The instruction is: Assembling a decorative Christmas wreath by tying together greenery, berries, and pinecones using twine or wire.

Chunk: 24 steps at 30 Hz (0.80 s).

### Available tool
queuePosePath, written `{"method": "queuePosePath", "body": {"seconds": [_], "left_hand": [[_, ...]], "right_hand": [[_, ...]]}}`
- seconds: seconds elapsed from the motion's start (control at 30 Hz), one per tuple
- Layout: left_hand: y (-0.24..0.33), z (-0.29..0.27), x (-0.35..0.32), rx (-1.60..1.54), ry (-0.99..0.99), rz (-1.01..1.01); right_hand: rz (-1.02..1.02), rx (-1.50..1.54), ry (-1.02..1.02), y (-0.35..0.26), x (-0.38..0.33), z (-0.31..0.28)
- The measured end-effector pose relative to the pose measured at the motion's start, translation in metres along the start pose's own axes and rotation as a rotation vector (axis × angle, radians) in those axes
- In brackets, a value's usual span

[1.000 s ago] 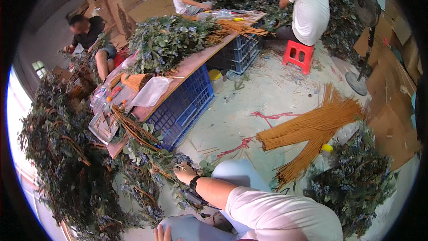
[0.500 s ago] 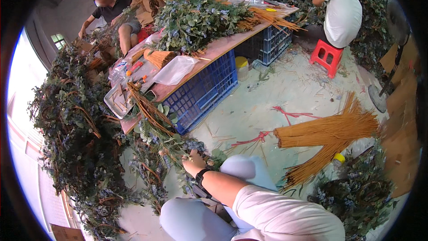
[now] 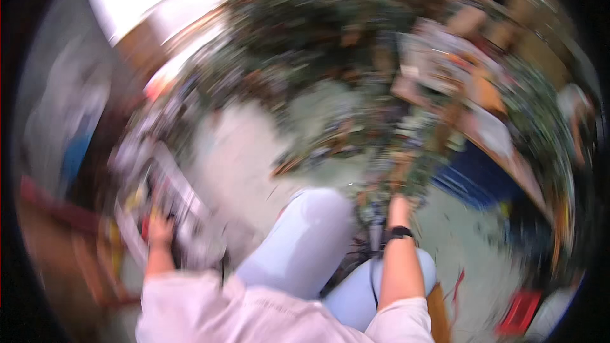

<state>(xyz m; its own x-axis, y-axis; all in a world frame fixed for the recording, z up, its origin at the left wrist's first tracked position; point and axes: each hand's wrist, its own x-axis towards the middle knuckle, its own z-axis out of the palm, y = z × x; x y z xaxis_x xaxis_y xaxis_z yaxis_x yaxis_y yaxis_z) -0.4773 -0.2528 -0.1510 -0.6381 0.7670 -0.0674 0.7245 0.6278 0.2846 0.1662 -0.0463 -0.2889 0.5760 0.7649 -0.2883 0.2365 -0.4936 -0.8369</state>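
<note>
The whole view is smeared by motion. My right hand (image 3: 399, 211), with a black band on its wrist, is closed round the near end of a leafy garland (image 3: 416, 146) with brown twigs, just beyond my right knee. My left hand (image 3: 160, 228) is far out to the left, reaching into a pale, open-sided container (image 3: 187, 194) on the floor side. Something small and red (image 3: 145, 225) shows beside its fingers. Blur hides whether the left fingers hold anything.
A heap of greenery (image 3: 305, 19) lies ahead, with loose sprigs (image 3: 330, 140) on the pale floor. To the right stands a table with a tray (image 3: 429, 57) over a blue crate (image 3: 473, 174). A red stool (image 3: 520, 312) is at lower right. Cardboard (image 3: 140, 47) stands at upper left.
My view has swung to the left, so the table now appears on the right. My left hand has come into view at the pale container. My right hand stays on the garland.
</note>
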Motion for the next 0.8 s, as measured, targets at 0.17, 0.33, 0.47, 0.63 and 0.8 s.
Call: {"method": "queuePosePath", "body": {"seconds": [0.17, 0.33, 0.47, 0.63, 0.8], "left_hand": [[-0.039, -0.002, -0.046, 0.074, 0.3, -0.222], [-0.022, -0.022, -0.108, 0.215, -0.184, -0.065], [-0.035, -0.018, -0.099, 0.088, -0.034, -0.061], [0.006, -0.032, -0.092, 0.066, 0.069, 0.246], [0.008, -0.005, -0.084, 0.083, -0.157, 0.084]], "right_hand": [[0.254, 0.092, 0.06, -0.097, -0.07, -0.044], [0.216, -0.094, -0.056, -0.089, -0.053, -0.041], [0.189, -0.077, 0.056, -0.098, -0.066, -0.035], [0.157, -0.035, -0.002, -0.111, -0.082, -0.039], [0.191, -0.167, -0.025, -0.104, -0.086, -0.037]]}}
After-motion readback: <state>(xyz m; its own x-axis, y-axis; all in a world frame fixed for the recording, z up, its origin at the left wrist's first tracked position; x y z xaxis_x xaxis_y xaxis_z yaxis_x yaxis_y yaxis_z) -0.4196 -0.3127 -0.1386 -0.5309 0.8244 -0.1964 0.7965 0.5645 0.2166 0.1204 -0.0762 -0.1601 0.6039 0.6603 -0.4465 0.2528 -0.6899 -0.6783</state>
